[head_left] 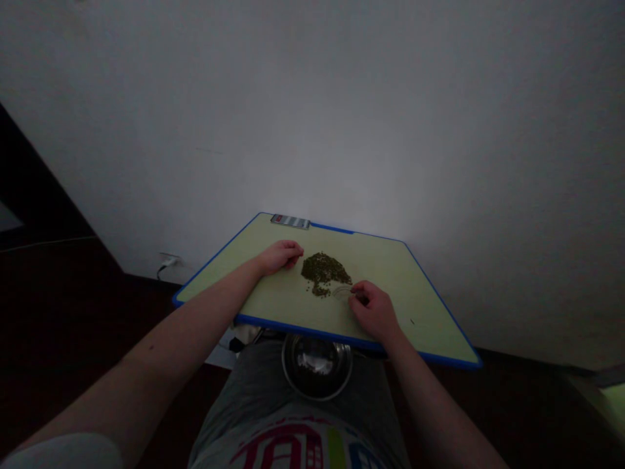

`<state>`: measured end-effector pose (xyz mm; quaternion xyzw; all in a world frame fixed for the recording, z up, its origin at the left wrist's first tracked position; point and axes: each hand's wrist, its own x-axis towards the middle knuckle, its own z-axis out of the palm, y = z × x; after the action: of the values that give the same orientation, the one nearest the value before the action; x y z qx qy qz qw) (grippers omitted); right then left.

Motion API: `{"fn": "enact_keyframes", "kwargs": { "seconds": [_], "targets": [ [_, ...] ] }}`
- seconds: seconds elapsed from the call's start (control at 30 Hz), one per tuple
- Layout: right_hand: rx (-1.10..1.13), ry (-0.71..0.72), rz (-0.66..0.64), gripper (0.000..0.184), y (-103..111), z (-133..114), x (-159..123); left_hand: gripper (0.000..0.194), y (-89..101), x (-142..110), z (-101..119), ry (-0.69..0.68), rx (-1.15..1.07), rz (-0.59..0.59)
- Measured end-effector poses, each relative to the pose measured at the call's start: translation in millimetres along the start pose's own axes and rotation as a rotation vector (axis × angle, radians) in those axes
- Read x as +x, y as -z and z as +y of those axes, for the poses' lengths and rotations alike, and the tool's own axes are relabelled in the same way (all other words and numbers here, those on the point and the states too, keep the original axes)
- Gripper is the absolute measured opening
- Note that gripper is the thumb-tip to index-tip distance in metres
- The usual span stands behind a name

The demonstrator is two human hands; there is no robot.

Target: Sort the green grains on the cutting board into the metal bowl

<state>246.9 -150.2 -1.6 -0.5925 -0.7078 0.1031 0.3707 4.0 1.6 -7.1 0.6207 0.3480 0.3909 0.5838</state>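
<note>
A pile of small greenish-brown grains (323, 268) lies spread on the pale yellow tabletop (390, 267), with a smaller clump and loose grains at its near side. At the left edge of the pile is my left hand (282, 256), fingers curled and pinched together; what they hold, if anything, is too small to make out. My right hand (375, 311) grips the edge of a clear, round, ridged lid-like piece (342, 293), which lies low over the table beside the near grains. A shiny metal bowl (317, 384) rests on my lap under the table's near edge, with dark bits inside.
The table has a raised blue rim (312, 329). A phone-like slab (290, 221) lies at its far left edge, against the white wall (342, 117). One dark sliver (412, 321) is on the right side. A plugged-in cord (167, 263) is at the wall, left.
</note>
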Motion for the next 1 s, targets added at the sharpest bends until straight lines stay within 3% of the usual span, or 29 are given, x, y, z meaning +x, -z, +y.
{"fn": "enact_keyframes", "kwargs": {
  "seconds": [1.0],
  "targets": [
    [-0.059,-0.018,-0.01,0.013,-2.6,1.6,3.7,0.018,1.5,0.8,-2.1,-0.005,0.027,-0.003]
  ]
}}
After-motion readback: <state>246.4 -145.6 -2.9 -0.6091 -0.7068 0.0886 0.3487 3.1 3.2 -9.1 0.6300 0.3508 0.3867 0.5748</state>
